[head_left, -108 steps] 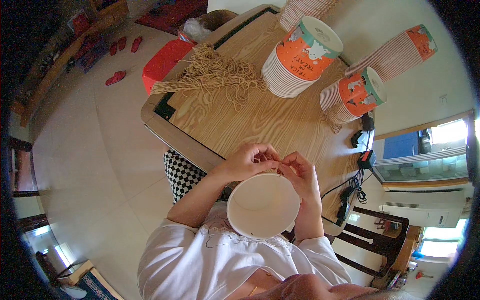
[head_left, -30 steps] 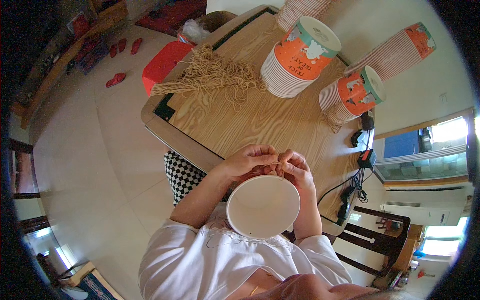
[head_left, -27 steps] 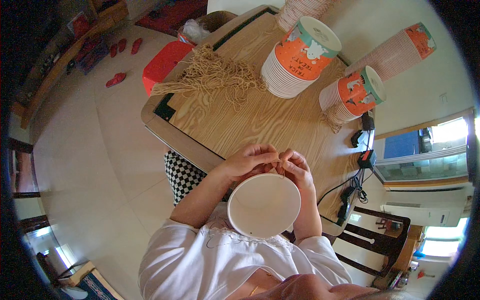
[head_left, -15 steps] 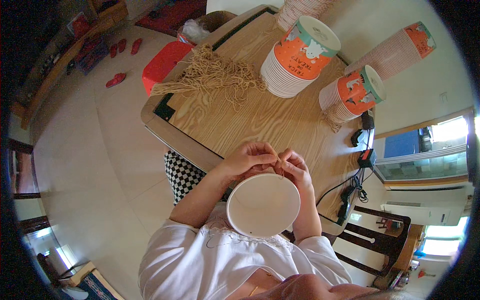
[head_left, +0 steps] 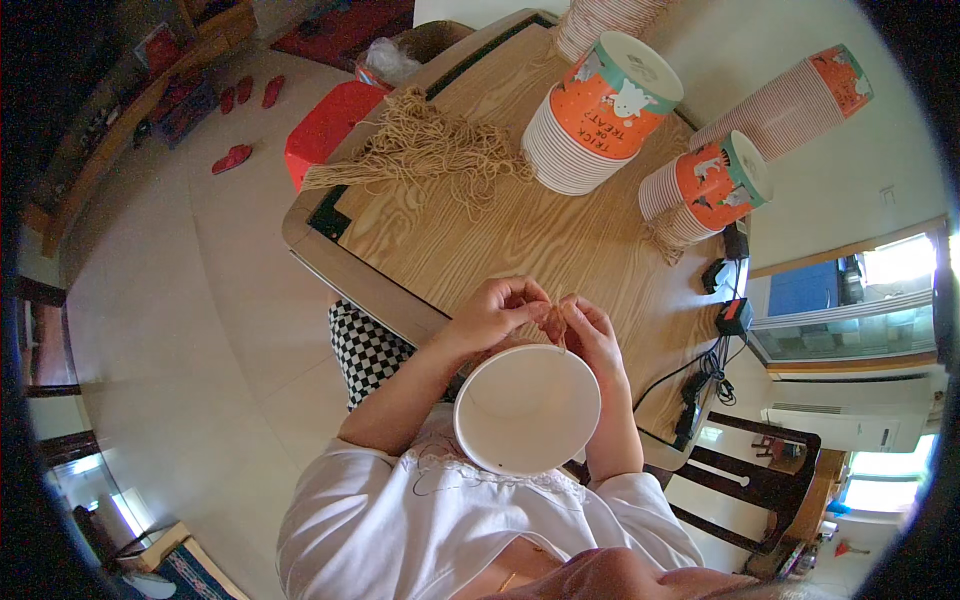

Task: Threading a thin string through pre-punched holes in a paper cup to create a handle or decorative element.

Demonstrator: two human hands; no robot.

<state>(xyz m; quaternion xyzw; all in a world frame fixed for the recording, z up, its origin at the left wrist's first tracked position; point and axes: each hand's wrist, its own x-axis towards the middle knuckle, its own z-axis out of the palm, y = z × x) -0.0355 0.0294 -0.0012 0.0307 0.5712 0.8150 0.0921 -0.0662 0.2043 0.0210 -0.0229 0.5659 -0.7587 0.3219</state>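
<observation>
A paper bucket (head_left: 528, 412), white inside, is tilted against my chest with its open mouth facing up. Just beyond its far rim, a thin tan string (head_left: 562, 335) runs from the rim up to my fingertips. The fingers of my left hand (head_left: 493, 318) are pinched together at the string. Beside it, my right hand (head_left: 590, 338) pinches the same string between thumb and index finger. A small dark hole shows in the near wall of the bucket. Its outer side is hidden from me.
Past my hands lies a heap of tan strings (head_left: 430, 150) on the wooden table (head_left: 420, 245). Stacked orange-and-green paper buckets (head_left: 605, 115) stand at the far side, with a smaller stack (head_left: 705, 190) nearby. Black cables (head_left: 715, 365) lie along the right edge. A red stool (head_left: 325, 130) stands at the left.
My fingertips have drawn slightly apart, the left hand shifting a little to the left. More of the string now shows between my fingers and the bucket's rim. The bucket has barely moved.
</observation>
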